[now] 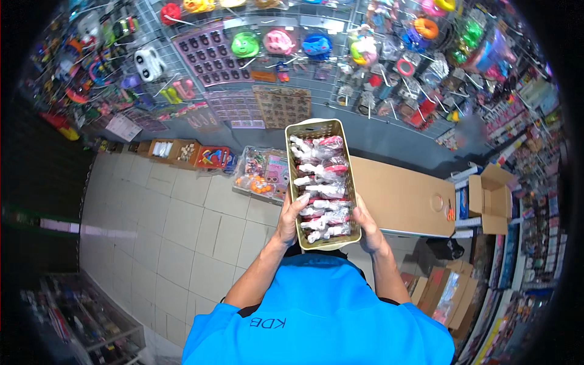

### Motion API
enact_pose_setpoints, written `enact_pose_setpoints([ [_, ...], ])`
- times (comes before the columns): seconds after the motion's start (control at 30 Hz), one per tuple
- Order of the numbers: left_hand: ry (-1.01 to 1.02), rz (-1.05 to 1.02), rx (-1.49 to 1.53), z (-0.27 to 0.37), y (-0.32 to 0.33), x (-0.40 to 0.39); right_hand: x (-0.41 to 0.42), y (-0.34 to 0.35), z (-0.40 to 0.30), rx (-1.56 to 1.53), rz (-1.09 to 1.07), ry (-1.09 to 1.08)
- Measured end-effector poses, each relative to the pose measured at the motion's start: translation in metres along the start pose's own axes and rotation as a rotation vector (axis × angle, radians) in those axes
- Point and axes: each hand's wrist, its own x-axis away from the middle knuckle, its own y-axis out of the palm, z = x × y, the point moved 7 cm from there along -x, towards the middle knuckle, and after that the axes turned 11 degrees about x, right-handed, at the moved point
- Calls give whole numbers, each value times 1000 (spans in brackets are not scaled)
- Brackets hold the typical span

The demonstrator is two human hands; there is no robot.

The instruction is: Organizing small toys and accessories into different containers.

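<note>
A long perforated plastic basket (292,182) is held up in front of my body. Inside stand rows of small plastic-wrapped items (325,188) with white ends and pink or red parts; what they are cannot be told. My left hand (291,219) grips the basket's left side, its thumb over the rim. On the right side my right hand (367,226) presses against the basket wall near its lower end, its fingers partly hidden.
A brown tabletop (401,196) with orange-handled scissors (451,212) and a roll of tape (437,202) lies right. Behind the basket stands a grey crate (260,196). An open cardboard box (490,200) is far right. Packaged goods hang on a wire wall rack (328,102).
</note>
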Motion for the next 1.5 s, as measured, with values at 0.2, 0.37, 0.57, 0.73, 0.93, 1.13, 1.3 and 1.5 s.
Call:
enact_pose_setpoints([
  [0.2, 136, 109, -90, 13, -18, 40, -10, 24, 18, -11, -121, 5],
  [0.37, 143, 245, -67, 10, -78, 90, -18, 65, 41, -27, -222, 21],
  [0.57, 259, 286, 20, 50, -96, 149, -27, 133, 60, 10, -357, 83],
  [0.73, 429, 355, 23, 100, -134, 207, -60, 211, 93, 44, -535, 174],
  [0.93, 672, 483, 62, 187, -185, 290, -77, 349, 110, 196, -698, 190],
  [1.13, 843, 623, 79, 245, -250, 363, -77, 468, 106, 421, -816, 170],
  [1.3, 951, 733, 36, 286, -289, 407, -87, 535, 114, 1031, -946, 61],
  [1.5, 1083, 704, 188, 329, -359, 445, -108, 628, 147, 859, -965, -98],
])
